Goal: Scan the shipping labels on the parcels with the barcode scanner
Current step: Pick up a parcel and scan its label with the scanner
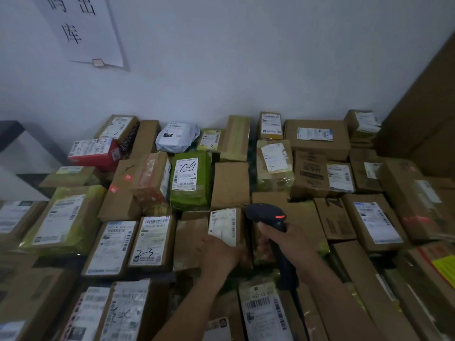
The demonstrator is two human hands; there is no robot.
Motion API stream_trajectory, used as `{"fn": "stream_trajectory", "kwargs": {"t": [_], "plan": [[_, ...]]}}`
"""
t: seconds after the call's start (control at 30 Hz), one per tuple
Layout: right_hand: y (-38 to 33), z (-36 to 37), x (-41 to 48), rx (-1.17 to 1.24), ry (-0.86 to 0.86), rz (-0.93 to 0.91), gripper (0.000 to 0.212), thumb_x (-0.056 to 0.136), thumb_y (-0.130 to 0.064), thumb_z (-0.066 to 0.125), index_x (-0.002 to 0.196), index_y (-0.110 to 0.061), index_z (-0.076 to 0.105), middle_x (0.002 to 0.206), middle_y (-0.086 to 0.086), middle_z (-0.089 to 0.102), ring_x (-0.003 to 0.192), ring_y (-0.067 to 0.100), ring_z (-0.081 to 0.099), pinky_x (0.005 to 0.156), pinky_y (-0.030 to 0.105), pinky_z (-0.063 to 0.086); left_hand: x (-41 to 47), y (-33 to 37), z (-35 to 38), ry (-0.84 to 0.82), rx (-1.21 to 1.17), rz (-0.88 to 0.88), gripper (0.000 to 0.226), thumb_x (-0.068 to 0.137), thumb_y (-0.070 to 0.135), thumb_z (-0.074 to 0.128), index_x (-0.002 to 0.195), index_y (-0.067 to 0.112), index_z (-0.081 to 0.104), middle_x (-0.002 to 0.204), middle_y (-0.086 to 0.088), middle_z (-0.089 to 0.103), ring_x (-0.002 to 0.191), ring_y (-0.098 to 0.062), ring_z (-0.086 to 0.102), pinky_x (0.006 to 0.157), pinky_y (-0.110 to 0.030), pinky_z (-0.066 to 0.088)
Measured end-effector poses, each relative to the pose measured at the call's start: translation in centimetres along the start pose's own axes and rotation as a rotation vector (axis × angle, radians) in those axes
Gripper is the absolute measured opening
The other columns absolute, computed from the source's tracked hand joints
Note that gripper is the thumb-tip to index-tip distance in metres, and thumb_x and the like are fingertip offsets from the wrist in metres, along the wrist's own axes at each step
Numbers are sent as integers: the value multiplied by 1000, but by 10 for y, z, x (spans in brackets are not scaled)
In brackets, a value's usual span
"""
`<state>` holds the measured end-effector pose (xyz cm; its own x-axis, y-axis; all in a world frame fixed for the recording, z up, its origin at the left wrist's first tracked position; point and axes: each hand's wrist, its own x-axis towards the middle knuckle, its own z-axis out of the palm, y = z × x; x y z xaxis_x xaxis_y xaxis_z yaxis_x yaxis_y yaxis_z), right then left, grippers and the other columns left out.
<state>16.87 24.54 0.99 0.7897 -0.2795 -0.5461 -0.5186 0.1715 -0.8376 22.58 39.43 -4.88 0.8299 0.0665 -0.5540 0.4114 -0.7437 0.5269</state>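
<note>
Several cardboard parcels with white shipping labels cover the surface in front of me. My right hand (286, 242) grips a black barcode scanner (267, 214) whose red light glows; its head points forward and left, close to a small brown parcel (240, 226). My left hand (219, 253) holds that parcel at its near end, tilting it so its white label (222, 225) faces up. The scanner's cable (299, 303) runs down toward me between my forearms.
A green parcel (190, 180) and a red box (94, 152) lie further back, a white plastic mailer (176, 136) near the wall. A paper sign (81, 30) hangs on the white wall. Large brown cartons (428, 114) stand at the right. A dark shelf (12, 134) sits left.
</note>
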Motion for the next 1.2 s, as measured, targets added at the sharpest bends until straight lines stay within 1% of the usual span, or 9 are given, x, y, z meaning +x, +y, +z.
{"fn": "stream_trajectory", "kwargs": {"t": [0.1, 0.17, 0.27, 0.4, 0.53, 0.73, 0.93, 1.07, 1.2], "plan": [[-4, -3, -4, 39, -53, 9, 39, 70, -49, 81, 92, -17, 75, 86, 2, 78, 76, 15, 75, 61, 26, 57, -11, 0, -14, -5, -283, 59, 88, 70, 43, 80, 141, 14, 37, 132, -5, 51, 119, -24, 54, 93, -41, 54], [-5, -4, -9, 49, -100, 5, 46, 56, -59, 82, 83, -21, 78, 93, 4, 78, 84, 20, 75, 76, 35, 56, -23, 2, -22, 25, -442, 133, 86, 66, 41, 85, 134, 20, 38, 125, 0, 53, 110, -18, 59, 82, -35, 58], [-7, -9, -17, 122, -140, -28, 47, 59, -56, 84, 88, -19, 77, 102, 11, 76, 94, 29, 74, 86, 43, 56, -37, 7, -34, 17, -583, 279, 70, 69, 39, 85, 127, 29, 48, 116, 7, 62, 98, -9, 65, 65, -22, 57], [-12, -20, -26, 256, -96, -58, 54, 59, -53, 85, 97, -15, 75, 104, 16, 75, 96, 34, 73, 87, 44, 57, -41, 6, -48, -242, -852, 286, 55, 83, 29, 77, 126, 48, 49, 117, 8, 70, 102, -16, 70, 82, -41, 59], [-16, -18, -40, 157, -58, -131, 39, 58, -58, 80, 78, -25, 78, 91, 8, 77, 85, 25, 75, 77, 37, 56, -34, 5, -60, -426, -976, 329, 56, 76, 18, 81, 113, 53, 60, 116, 4, 72, 106, -22, 70, 81, -38, 58], [-25, -21, -53, -162, -16, -301, 35, 78, -43, 76, 77, -10, 65, 61, 10, 69, 46, 23, 62, 43, 27, 50, -12, -8, -98, -50, -763, 400, 59, 73, 8, 84, 103, 53, 60, 116, 4, 68, 103, -24, 68, 84, -46, 59], [-19, -20, -57, -370, -81, -306, 21, 87, -33, 74, 81, -16, 63, 57, 2, 67, 42, 16, 59, 43, 25, 47, 4, -30, -137, 89, -719, 425, 47, 79, 6, 78, 100, 46, 67, 115, -2, 70, 94, -20, 72, 70, -32, 59], [-15, -12, -56, -448, -177, -290, 17, 85, -37, 74, 90, -25, 65, 68, 9, 72, 44, 13, 60, 45, 24, 48, 7, -36, -146, 101, -765, 414, 42, 82, 3, 75, 108, 35, 63, 119, -7, 68, 101, -28, 69, 83, -45, 58], [-14, -6, -55, -482, -225, -293, 16, 86, -41, 73, 92, -28, 66, 75, 17, 72, 48, 15, 63, 50, 24, 51, 6, -41, -148, 101, -798, 432, 40, 83, 3, 74, 108, 33, 64, 115, -5, 70, 100, -27, 70, 82, -44, 58]]}}
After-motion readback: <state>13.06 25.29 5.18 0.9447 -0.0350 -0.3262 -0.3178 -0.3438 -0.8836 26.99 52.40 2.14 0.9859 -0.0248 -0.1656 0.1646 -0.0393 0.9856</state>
